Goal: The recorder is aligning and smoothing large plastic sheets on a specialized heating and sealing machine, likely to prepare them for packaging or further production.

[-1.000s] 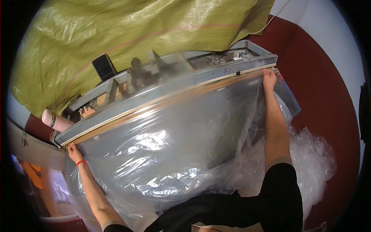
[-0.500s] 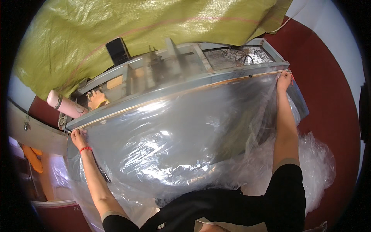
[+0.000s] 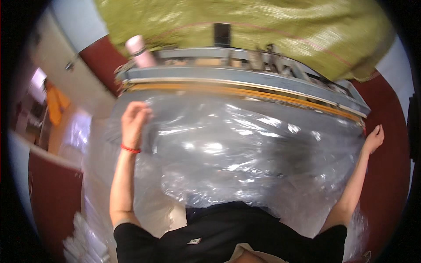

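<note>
left hand (image 3: 135,117) grip closed on clear plastic sheet (image 3: 228,153), right hand (image 3: 374,138) open — pink bottle (image 3: 138,50) (behind)

The whole view is smeared by motion, so the small parts lying in the grey frame (image 3: 245,74) beyond both grips cannot be told apart, and the pink cylinder (image 3: 139,51) above the left hand (image 3: 133,117) shows no detail. The clear plastic sheet (image 3: 237,153) between the grips hides whatever lies beneath it, and its glare blurs where the left hand's fingers meet the film, so whether they pinch it cannot be told. By the right hand (image 3: 373,138) the sheet's far corner merges with the frame's end, and contact there is unclear.
</note>
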`<state>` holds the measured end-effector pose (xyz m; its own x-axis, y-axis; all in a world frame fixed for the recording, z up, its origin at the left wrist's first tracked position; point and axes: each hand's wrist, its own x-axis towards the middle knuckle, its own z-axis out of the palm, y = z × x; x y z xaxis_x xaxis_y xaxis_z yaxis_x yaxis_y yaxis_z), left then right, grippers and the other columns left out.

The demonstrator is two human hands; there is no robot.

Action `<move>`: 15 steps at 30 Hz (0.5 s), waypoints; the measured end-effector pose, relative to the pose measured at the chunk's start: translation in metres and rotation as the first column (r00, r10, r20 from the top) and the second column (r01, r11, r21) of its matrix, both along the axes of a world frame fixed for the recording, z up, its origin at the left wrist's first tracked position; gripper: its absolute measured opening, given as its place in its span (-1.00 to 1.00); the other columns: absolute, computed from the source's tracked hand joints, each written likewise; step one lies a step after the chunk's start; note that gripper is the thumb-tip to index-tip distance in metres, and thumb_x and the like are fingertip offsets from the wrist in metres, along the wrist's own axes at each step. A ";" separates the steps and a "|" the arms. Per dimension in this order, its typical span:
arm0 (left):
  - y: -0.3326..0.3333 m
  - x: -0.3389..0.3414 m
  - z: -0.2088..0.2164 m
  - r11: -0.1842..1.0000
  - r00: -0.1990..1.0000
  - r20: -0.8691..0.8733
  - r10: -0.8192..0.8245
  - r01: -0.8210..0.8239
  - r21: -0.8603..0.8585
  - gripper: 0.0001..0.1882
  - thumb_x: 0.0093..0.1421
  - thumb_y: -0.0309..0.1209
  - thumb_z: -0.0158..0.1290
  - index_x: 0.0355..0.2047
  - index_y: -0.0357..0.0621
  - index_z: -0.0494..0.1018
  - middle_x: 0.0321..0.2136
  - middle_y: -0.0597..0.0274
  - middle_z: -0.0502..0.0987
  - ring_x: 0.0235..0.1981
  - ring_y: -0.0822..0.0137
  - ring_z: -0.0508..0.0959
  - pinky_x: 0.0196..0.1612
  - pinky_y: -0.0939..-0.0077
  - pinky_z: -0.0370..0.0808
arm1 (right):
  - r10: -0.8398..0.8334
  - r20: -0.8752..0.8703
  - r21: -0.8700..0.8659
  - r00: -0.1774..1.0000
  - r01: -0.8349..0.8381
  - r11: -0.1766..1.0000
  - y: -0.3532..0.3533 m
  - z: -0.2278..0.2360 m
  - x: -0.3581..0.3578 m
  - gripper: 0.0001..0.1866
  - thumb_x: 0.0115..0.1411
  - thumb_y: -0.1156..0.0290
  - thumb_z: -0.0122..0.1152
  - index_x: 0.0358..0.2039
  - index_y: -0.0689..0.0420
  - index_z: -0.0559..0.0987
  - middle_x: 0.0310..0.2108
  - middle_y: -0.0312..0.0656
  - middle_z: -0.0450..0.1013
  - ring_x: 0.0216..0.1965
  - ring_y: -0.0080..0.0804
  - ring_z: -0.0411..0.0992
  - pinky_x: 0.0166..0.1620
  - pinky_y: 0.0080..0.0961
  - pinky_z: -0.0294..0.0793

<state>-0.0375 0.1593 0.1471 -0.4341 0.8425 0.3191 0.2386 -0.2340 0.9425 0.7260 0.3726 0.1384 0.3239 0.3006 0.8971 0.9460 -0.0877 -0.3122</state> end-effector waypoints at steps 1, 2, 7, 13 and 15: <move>-0.006 0.007 0.004 0.999 0.998 0.044 -0.045 0.044 0.020 -0.95 0.09 -0.51 -0.06 -0.40 -0.14 0.35 -0.49 0.37 0.41 -0.46 0.53 0.42 -0.41 0.69 0.34 | 0.169 0.053 0.027 0.984 -0.171 0.985 0.001 0.015 -0.049 -0.70 0.12 0.27 -0.02 -0.21 0.16 0.49 -0.21 -0.09 0.42 -0.17 -0.29 0.36 -0.08 -0.46 0.28; -0.015 0.011 0.007 0.998 0.998 0.044 -0.054 0.053 0.029 -0.94 0.08 -0.53 -0.06 -0.40 -0.15 0.35 -0.48 0.36 0.41 -0.44 0.52 0.43 -0.37 0.68 0.35 | 0.394 -0.060 -0.072 0.917 -0.398 0.915 -0.003 0.028 -0.120 -0.69 0.12 0.26 -0.02 -0.18 0.14 0.47 -0.18 -0.11 0.39 -0.14 -0.30 0.34 -0.06 -0.47 0.26; -0.066 0.013 0.012 0.994 0.995 -0.012 -0.097 0.098 0.053 -0.90 0.04 -0.59 -0.05 -0.39 -0.20 0.36 -0.46 0.35 0.41 -0.37 0.49 0.42 -0.26 0.62 0.35 | 0.908 -0.400 -0.373 0.124 -0.927 -0.038 -0.081 0.051 -0.429 -0.64 -0.06 0.47 0.15 -0.17 0.15 0.43 -0.15 -0.19 0.34 -0.07 -0.36 0.28 0.00 -0.51 0.23; -0.093 0.026 0.039 0.995 0.891 -0.449 -0.073 0.037 -0.088 -0.85 0.01 -0.56 0.00 -0.35 -0.26 0.36 -0.47 0.32 0.41 -0.44 0.51 0.38 -0.33 0.61 0.35 | 0.789 -0.557 -0.302 -0.258 -0.822 -0.483 -0.107 -0.010 -0.548 -0.74 -0.06 0.39 0.23 -0.34 0.21 0.47 -0.39 -0.25 0.41 -0.31 -0.47 0.35 -0.23 -0.56 0.33; -0.108 0.009 0.023 0.974 0.887 -0.445 -0.122 0.020 -0.227 -0.87 0.02 -0.51 0.02 -0.39 -0.25 0.38 -0.53 0.28 0.42 -0.48 0.51 0.36 -0.37 0.61 0.34 | 0.548 -0.808 -0.208 -0.217 -0.765 -0.609 -0.103 -0.019 -0.537 -0.82 -0.05 0.35 0.22 -0.49 0.20 0.50 -0.56 -0.33 0.41 -0.46 -0.61 0.33 -0.34 -0.64 0.33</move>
